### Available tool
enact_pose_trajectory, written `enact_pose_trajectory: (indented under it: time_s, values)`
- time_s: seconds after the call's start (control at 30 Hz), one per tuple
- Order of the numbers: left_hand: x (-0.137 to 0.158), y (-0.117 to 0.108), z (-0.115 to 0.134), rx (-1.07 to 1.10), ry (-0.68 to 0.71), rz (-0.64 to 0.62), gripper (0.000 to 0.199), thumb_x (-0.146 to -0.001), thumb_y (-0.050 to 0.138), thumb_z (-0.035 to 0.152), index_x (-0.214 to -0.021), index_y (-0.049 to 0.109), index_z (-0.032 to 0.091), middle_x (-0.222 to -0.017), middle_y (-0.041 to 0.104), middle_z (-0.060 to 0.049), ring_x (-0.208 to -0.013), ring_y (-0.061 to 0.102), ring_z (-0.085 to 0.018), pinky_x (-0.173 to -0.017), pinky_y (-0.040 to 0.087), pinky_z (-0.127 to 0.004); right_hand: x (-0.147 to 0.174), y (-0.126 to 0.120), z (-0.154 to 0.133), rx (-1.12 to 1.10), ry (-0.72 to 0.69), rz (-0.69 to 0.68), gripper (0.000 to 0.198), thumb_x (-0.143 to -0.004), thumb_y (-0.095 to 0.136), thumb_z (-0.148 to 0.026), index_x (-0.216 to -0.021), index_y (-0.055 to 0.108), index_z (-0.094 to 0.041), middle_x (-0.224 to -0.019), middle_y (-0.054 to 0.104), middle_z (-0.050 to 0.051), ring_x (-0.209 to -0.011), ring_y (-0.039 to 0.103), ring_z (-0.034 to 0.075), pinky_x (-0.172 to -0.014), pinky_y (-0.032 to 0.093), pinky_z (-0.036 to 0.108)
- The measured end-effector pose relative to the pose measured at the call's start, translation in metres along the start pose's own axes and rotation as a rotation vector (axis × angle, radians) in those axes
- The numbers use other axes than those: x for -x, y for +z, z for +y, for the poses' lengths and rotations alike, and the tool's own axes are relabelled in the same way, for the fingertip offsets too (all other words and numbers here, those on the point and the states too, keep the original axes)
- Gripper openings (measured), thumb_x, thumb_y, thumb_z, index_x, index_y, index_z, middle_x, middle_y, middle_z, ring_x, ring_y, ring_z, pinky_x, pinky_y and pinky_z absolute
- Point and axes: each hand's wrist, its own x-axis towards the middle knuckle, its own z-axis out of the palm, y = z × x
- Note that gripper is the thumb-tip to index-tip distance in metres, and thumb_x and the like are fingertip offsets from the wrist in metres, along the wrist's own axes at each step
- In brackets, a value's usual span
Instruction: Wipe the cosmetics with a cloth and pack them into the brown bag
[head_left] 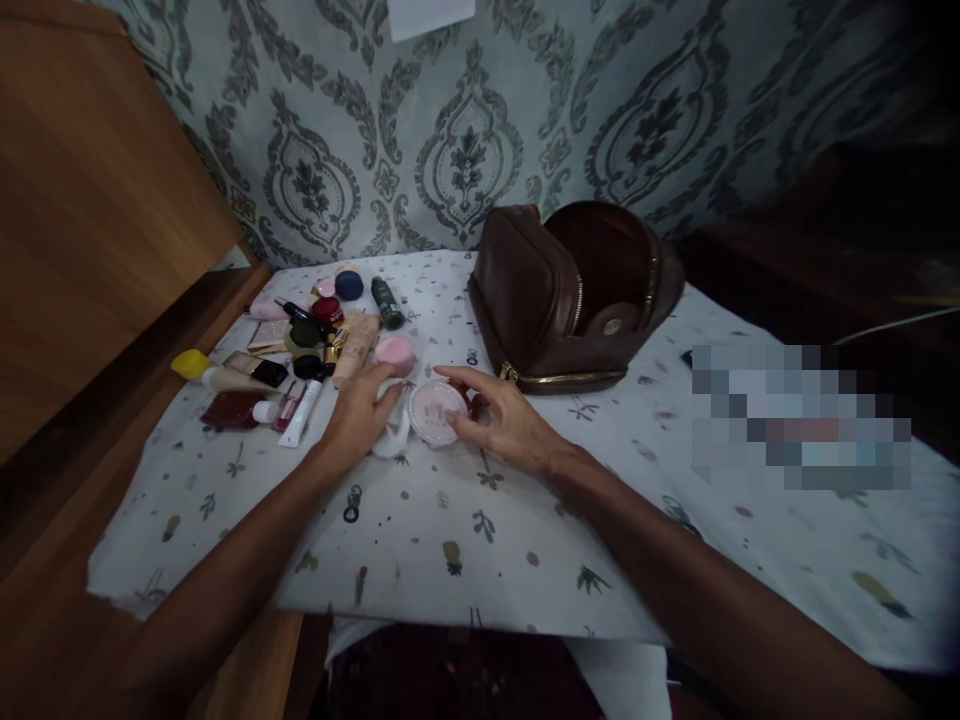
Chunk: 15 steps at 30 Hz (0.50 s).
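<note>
A round, pale pink powder compact (436, 412) with a clear rim lies in the grip of my right hand (504, 415), thumb across its face and forefinger along its far edge. Part of a dark red item shows behind those fingers. My left hand (361, 405) is closed just left of the compact, its fingers curled down. A white curved item (391, 438) pokes out from under it; its kind is unclear. Touching or very near the left fingertips is a pink rounded item (395, 354). A beige tube (357, 348) lies beyond the left hand.
Left lie several cosmetics: a dark red bottle (231, 409), a white tube (301, 414), a yellow sponge (190, 364), a navy round container (348, 283) and a green bottle (387, 303). An unzipped brown bag (525, 300) stands at the back right. A blurred-out patch (802, 420) covers something far right.
</note>
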Motion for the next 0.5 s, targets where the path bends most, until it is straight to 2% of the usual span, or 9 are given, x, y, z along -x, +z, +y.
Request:
enact_pose_trajectory:
  time_s: [0.13,0.2,0.33,0.5]
  values:
    - [-0.002,-0.007,0.010,0.184,0.008,0.128,0.016,-0.093,0.053,0.028,-0.093,0.065,0.018,-0.092,0.066,-0.005,-0.092,0.060,-0.021,-0.086,0.047,-0.035,0.001,0.003,0.002,-0.096,-0.043,-0.039,0.056,-0.078,0.065,-0.022,-0.133,0.057,-0.020,-0.104,0.064,0.006,-0.085,0.058,0.018,-0.077,0.052,0.036]
    - [0.000,-0.007,0.019,0.280,0.033,0.102,0.021,-0.096,0.049,0.032,-0.097,0.065,0.018,-0.096,0.066,-0.005,-0.095,0.060,-0.020,-0.089,0.046,-0.034,0.001,0.004,0.003,-0.146,-0.064,-0.067,0.057,-0.079,0.068,-0.025,-0.135,0.056,-0.023,-0.107,0.065,0.006,-0.091,0.060,0.020,-0.080,0.052,0.037]
    - [0.007,0.000,0.030,0.419,0.071,-0.042,0.034,-0.102,0.037,0.039,-0.109,0.063,0.018,-0.103,0.067,-0.007,-0.096,0.061,-0.019,-0.088,0.048,-0.034,0.002,0.006,0.005,-0.250,-0.085,-0.072,0.053,-0.083,0.070,-0.027,-0.134,0.056,-0.026,-0.114,0.066,0.006,-0.100,0.061,0.021,-0.086,0.050,0.037]
    - [0.011,0.005,0.026,0.371,0.119,-0.010,0.043,-0.102,0.034,0.047,-0.125,0.056,0.019,-0.119,0.064,-0.011,-0.113,0.059,-0.023,-0.098,0.046,-0.039,0.000,0.010,0.005,-0.595,0.009,-0.031,0.057,-0.079,0.076,-0.031,-0.132,0.056,-0.025,-0.100,0.070,0.002,-0.089,0.064,0.017,-0.081,0.050,0.031]
